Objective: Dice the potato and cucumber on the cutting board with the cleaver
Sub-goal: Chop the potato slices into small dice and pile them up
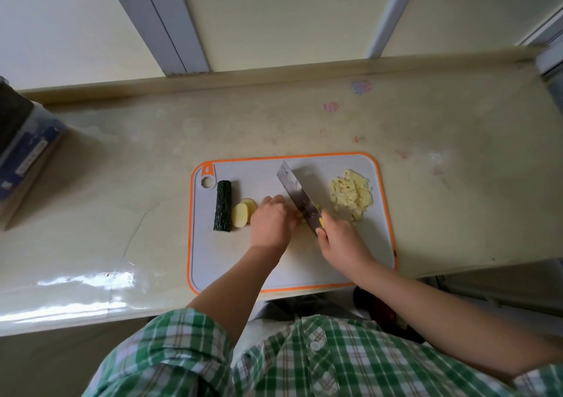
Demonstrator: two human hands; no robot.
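R hand (pixel 338 240) is clenched round the handle of the cleaver (pixel 298 195); only a yellow bit of handle shows at the top of the fist. The blade runs from that hand up & to the left across the middle of the cutting board (pixel 231 259), leaning over. Can't tell if its edge touches the board.

L hand (pixel 271 221) sits knuckles-up just left of the blade, fingers curled down onto a potato piece (pixel 300 214). Most of that piece is hidden under fingers & blade; just a pale sliver shows btwn them, so the piece lies right at the L fingertips and against the lower part of the blade, near the R fist.

Diced potato (pixel 352 197) is heaped on the other side of the blade, toward the board's right edge, just beyond the R hand and well apart from the L.

2 potato slices (pixel 242 214) overlap just left of the L hand, about touching it. The cucumber (pixel 222 205), dark green & in 1 piece, lies front-to-back just left of the slices, below the board's hanging hole. Neither hand touches it.

The board is grey w/ an orange rim and sits on a beige counter (pixel 122 168), its near edge at the counter's front. A box (pixel 24 156) stands at the counter's far left. The person wears a green plaid shirt (pixel 182 351).
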